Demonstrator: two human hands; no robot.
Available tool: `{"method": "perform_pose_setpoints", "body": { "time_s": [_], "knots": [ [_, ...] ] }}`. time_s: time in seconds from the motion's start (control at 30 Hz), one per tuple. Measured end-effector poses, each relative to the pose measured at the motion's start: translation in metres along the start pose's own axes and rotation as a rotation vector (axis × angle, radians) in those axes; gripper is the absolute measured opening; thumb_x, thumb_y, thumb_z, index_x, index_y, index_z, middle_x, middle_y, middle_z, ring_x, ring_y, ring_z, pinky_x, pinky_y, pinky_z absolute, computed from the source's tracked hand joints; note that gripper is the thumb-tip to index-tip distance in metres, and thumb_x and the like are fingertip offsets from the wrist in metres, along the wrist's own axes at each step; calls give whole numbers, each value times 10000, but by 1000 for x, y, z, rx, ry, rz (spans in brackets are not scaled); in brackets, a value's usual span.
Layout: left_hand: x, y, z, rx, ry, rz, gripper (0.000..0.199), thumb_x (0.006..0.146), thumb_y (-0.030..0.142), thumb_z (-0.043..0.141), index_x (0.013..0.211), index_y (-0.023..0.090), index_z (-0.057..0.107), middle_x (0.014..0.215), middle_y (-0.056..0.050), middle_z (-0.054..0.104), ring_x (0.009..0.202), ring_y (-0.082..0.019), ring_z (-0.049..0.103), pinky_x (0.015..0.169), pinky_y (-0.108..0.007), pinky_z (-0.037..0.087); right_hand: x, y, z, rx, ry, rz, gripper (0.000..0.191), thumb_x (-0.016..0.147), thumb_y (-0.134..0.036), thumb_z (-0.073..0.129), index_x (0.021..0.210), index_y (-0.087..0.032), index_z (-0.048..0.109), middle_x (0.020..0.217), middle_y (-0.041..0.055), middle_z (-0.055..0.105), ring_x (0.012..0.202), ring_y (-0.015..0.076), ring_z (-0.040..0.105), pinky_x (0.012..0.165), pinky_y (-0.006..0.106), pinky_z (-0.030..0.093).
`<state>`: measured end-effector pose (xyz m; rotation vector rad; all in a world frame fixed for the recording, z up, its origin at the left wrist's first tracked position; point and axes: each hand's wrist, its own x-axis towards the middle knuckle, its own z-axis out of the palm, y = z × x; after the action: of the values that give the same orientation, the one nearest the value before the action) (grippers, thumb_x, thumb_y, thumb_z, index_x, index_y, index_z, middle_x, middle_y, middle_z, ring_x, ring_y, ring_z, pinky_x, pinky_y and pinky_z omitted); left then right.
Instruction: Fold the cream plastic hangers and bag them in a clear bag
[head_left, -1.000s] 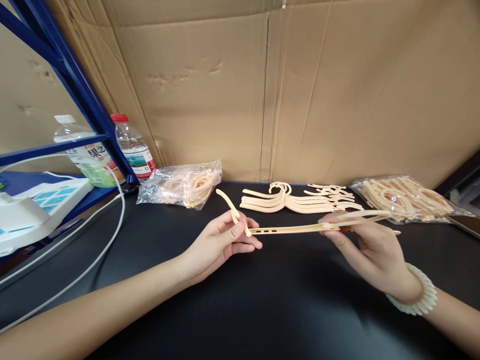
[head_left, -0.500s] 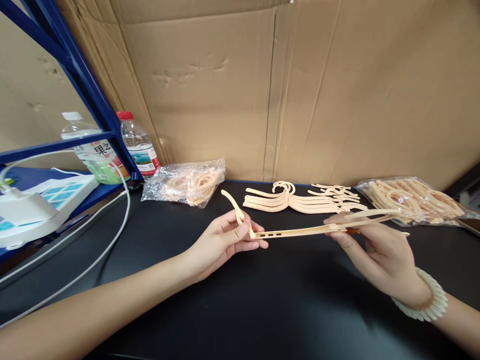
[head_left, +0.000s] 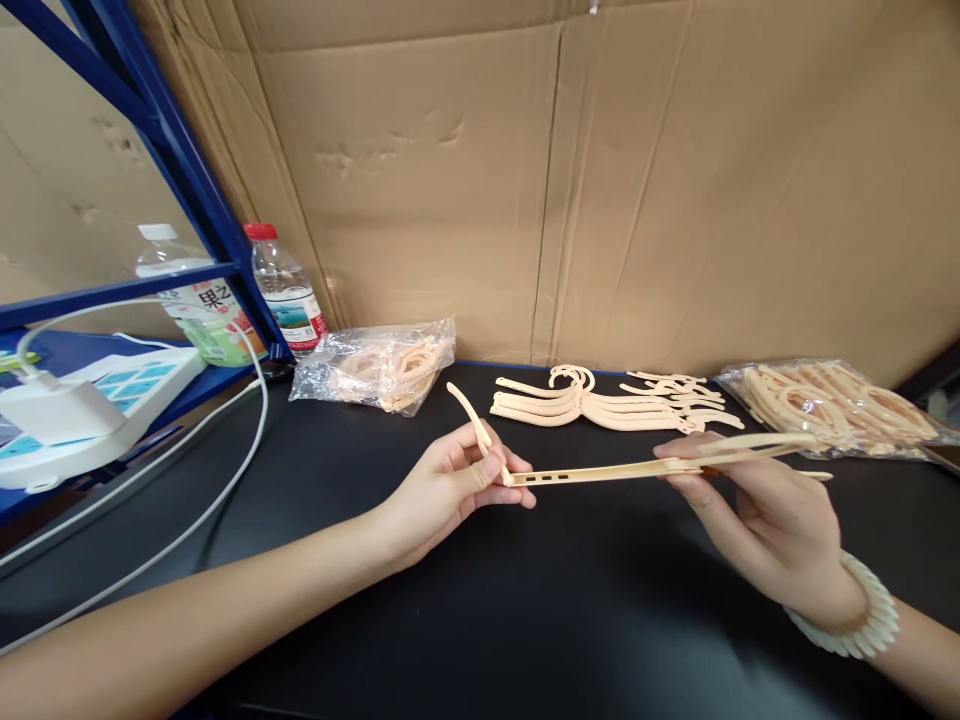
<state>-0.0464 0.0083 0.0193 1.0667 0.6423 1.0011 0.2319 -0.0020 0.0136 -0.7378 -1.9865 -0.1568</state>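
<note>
A beige plastic folding clothes hanger (head_left: 607,471) spans the space between my two hands above the black tabletop. My left hand (head_left: 457,480) pinches its left end, where a short curved piece (head_left: 469,412) angles up and away to the left. Small rectangular slots show in the long bar beside my left fingertips. My right hand (head_left: 765,520) is closed around the other end, where curved parts stick out past the fingers to the right. Some of that end is hidden behind the hand. Beyond the held piece lies a row of stacked beige hangers (head_left: 630,408) with their hooks together.
A clear bag of beige parts (head_left: 375,365) lies at the back left, another bag (head_left: 832,405) at the back right. Bottles (head_left: 289,300), a blue metal frame (head_left: 161,140) and a white power strip (head_left: 142,395) with cables stand left. Cardboard (head_left: 450,180) walls the back.
The whole view has shifted slightly. Both hands keep their grip on the hanger, and its right end sits a little lower and farther right in view.
</note>
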Motion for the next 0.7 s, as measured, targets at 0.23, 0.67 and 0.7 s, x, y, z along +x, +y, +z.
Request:
{"method": "perform_pose_setpoints", "body": {
  "time_s": [0.23,0.67,0.7],
  "knots": [
    [-4,-2,5,88,87,51,309,748,327,787,722,143,540,773,-40,669,608,-145,658,575,-236,513,-1,-6,1,107,-6,7,288,892,-117,569,1105,-297,640,906,31,710,758,265,687,688,435,575],
    [-3,-12,4,155,199,145,292,778,316,755,723,155,518,733,-21,668,535,-117,623,522,-222,495,-2,-16,5,41,-44,57,200,890,-113,565,1012,-258,629,927,43,710,825,258,690,672,364,586],
    [-4,-13,4,154,213,146,291,776,316,758,725,153,522,745,-21,668,547,-119,631,542,-228,513,-2,-17,6,31,-41,74,173,897,-127,563,992,-256,629,921,42,711,821,252,692,675,352,590]
  ]
}}
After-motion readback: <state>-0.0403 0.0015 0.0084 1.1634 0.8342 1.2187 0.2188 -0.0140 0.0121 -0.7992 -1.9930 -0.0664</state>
